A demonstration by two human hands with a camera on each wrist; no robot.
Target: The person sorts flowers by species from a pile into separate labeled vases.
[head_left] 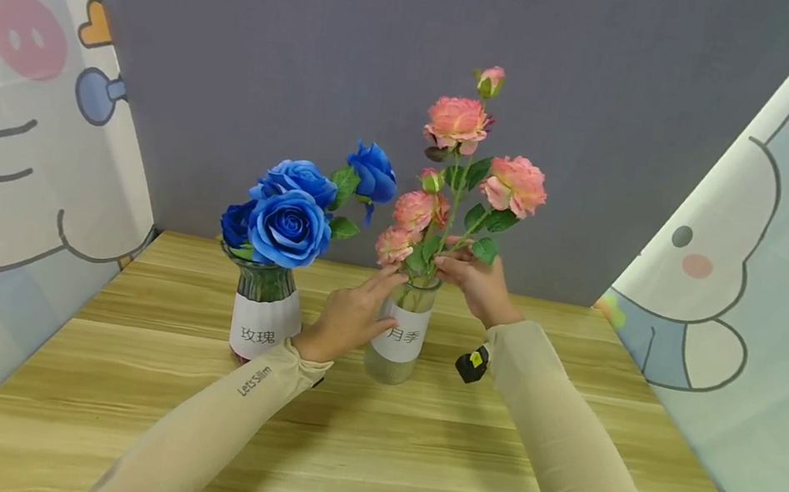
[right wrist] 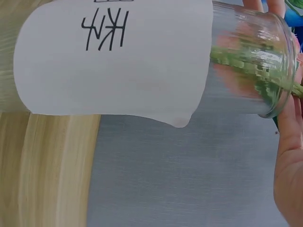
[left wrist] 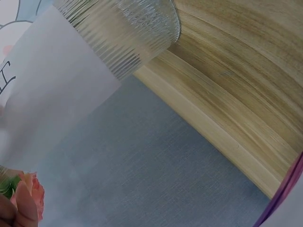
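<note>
A ribbed clear glass vase (head_left: 388, 369) with a white handwritten paper label (head_left: 406, 335) stands upright near the table's back edge. Several pink flowers (head_left: 457, 124) rise from it; their green stems (right wrist: 236, 61) show through the glass in the right wrist view. My left hand (head_left: 353, 313) holds the vase from its left, thumb against the label and fingers up by the rim. Just above the rim, my right hand (head_left: 477, 285) pinches a stem of the pink flowers from the right. Leaves partly hide its fingertips.
Left of my left hand stands a second labelled glass vase (head_left: 266, 319) with blue roses (head_left: 289, 227), close to my left wrist. Behind the wooden table (head_left: 378, 471) is a grey panel (head_left: 278, 53). Printed cartoon sheets (head_left: 699, 339) flank both sides. A small black device (head_left: 472, 364) sits by my right sleeve.
</note>
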